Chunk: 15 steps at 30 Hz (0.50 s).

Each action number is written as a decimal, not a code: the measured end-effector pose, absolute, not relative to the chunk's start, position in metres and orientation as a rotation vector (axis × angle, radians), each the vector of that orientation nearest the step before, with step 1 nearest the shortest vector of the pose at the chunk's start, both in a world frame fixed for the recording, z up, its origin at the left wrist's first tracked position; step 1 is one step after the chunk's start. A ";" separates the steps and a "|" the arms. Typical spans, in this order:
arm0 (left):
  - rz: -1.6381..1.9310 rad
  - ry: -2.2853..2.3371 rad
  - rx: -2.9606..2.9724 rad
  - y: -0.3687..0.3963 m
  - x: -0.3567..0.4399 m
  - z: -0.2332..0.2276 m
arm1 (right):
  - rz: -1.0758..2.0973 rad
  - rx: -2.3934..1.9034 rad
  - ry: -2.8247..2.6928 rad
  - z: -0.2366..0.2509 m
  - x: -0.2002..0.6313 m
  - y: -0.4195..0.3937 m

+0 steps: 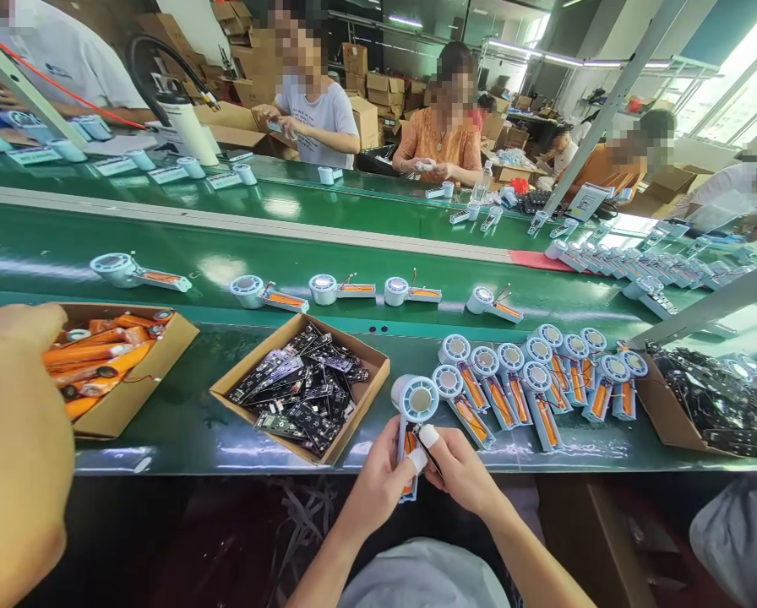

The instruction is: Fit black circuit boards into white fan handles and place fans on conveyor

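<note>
A: While the left hand (378, 481) clasps the handle of a small white fan unit (415, 414) at the bench's (182, 422) near edge, what is the right hand (460, 469) doing?

B: Its taped fingertips (427, 437) pinch at the orange battery bay — the person looks to be seating a part into the handle.

A: And the step after that?

B: Likely a steady press, then a circuit board from the box of boards (302, 388) at ten o'clock of the hands. Finished-looking units (530, 380) lie in a row at two o'clock; a box of orange batteries (109, 363) sits far out at nine — another person's hand (17, 456) looms there.
</note>
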State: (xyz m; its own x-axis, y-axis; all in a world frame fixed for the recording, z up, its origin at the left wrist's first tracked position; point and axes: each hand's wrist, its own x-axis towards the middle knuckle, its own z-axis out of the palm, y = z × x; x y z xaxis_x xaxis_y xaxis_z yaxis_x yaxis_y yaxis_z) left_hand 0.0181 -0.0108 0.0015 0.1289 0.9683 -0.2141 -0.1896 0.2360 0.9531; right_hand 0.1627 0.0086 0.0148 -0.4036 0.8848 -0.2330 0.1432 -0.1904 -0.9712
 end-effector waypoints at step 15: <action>1.183 1.325 1.024 -0.008 0.029 -0.022 | 0.646 -1.331 -1.668 -0.006 0.157 -0.028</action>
